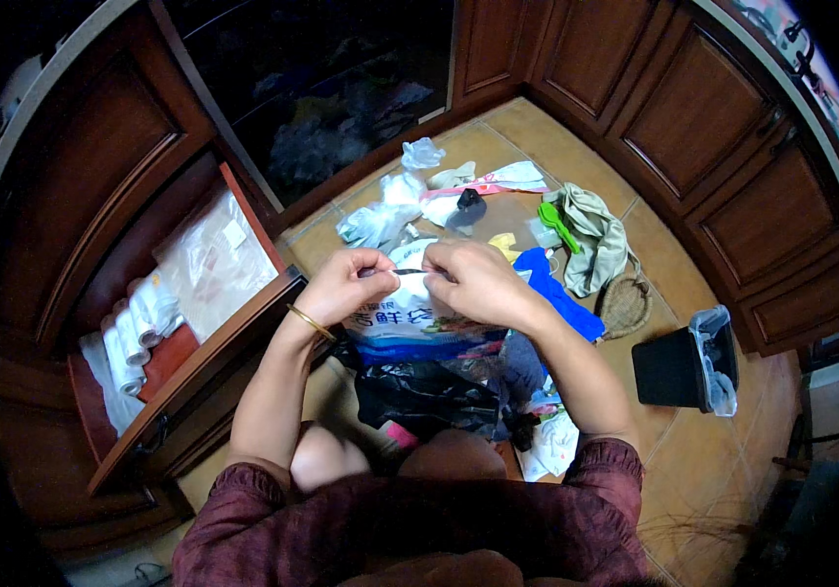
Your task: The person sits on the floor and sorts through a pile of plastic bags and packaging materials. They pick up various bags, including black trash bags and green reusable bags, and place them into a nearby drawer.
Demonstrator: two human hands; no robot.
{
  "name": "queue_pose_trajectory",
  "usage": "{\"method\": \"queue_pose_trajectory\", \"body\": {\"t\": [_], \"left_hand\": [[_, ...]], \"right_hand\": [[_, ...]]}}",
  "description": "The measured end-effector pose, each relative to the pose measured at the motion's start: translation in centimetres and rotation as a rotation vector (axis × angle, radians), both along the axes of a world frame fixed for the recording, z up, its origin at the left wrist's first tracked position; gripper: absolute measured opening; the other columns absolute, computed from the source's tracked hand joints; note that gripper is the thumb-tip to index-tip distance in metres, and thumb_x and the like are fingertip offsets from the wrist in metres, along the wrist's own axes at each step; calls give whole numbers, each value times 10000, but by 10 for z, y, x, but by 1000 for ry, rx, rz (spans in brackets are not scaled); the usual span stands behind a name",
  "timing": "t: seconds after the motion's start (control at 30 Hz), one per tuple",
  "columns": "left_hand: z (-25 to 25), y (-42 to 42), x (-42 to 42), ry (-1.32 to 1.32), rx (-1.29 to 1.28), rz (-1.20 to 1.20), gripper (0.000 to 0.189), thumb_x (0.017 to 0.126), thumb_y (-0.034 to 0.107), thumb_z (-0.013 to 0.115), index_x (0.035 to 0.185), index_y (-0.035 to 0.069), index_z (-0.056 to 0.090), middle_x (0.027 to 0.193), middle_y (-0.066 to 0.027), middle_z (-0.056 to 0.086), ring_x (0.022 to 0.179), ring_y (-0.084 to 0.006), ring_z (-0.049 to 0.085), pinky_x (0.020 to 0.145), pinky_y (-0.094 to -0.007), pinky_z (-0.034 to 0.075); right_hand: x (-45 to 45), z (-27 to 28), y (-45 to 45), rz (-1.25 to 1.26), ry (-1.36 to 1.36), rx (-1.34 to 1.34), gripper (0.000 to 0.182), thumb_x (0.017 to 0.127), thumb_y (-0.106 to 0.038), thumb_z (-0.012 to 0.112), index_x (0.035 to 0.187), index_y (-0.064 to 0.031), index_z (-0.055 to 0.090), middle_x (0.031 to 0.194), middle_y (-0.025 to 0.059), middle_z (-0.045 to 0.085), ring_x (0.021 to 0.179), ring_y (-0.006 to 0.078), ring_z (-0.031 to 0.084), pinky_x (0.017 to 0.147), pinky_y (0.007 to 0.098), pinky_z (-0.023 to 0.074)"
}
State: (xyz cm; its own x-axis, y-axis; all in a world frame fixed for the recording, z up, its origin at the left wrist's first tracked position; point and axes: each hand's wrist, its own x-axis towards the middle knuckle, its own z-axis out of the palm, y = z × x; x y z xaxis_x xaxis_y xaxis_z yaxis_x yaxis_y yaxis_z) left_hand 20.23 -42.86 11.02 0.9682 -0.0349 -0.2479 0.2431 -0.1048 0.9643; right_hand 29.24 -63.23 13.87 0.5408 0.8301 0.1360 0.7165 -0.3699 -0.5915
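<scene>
Both my hands pinch the top of a printed plastic bag (430, 345), white above and blue below, that bears writing. My left hand (349, 282) has thumb and fingertips closed on it at one side. Close beside it, my right hand (481, 282) pinches the other side. A short dark strip or slit shows between the two sets of fingertips; which of these it is, I cannot tell. Beneath the printed bag lies a crumpled black plastic bag (426, 400), partly covered. My fingers hide some of the bag's upper edge.
An open drawer (195, 381) at left holds white plastic rolls (126, 337) and clear bags (217, 253). On the tiled floor lie white plastic bags (390, 202), blue cloth (548, 286), a green plastic item (557, 226), pale green cloth (595, 235) and a wicker basket (626, 304). A black bin (669, 370) stands at right.
</scene>
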Motion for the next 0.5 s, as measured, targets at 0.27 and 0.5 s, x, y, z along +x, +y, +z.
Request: {"method": "queue_pose_trajectory", "body": {"t": [0.27, 0.5], "left_hand": [[-42, -12, 33, -130, 410, -245, 101, 851, 105, 641, 841, 12, 603, 689, 14, 585, 638, -64, 540, 569, -256, 439], [-93, -24, 50, -405, 811, -232, 124, 825, 224, 622, 817, 100, 617, 767, -71, 635, 807, -273, 580, 728, -391, 418]], "right_hand": [[14, -41, -4, -13, 233, -143, 231, 789, -247, 609, 801, -16, 611, 810, 202, 638, 820, 367, 614, 724, 452, 467], [38, -95, -18, -31, 232, -186, 234, 817, -248, 597, 873, -21, 610, 845, 174, 639, 838, 368, 606, 729, 448, 468]]}}
